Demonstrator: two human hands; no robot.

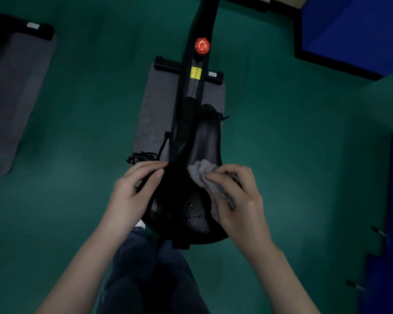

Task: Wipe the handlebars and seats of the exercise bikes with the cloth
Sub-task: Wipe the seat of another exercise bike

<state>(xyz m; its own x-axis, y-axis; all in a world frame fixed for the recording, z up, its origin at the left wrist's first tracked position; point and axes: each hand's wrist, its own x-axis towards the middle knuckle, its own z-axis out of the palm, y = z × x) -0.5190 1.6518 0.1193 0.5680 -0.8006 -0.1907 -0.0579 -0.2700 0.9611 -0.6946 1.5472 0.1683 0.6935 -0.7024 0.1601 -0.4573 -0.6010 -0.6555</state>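
Observation:
A black bike seat point(186, 200) lies below me, its narrow nose pointing away, with small wet glints on its wide rear part. My right hand point(238, 196) grips a bunched grey cloth point(202, 171) and holds it against the right side of the seat. My left hand point(132, 191) rests on the seat's left edge, fingers curled over the rim. The bike's black frame point(191, 87) runs forward from the seat, carrying a red knob point(202, 45) and a yellow label point(195, 73). No handlebars are in view.
The bike stands on a grey mat point(152, 114) on green floor point(281, 143). Another grey mat point(11, 91) with a second machine's black base lies at the left. Blue panels point(354, 30) stand at the right. My jeans-clad legs point(145, 279) are under the seat's rear.

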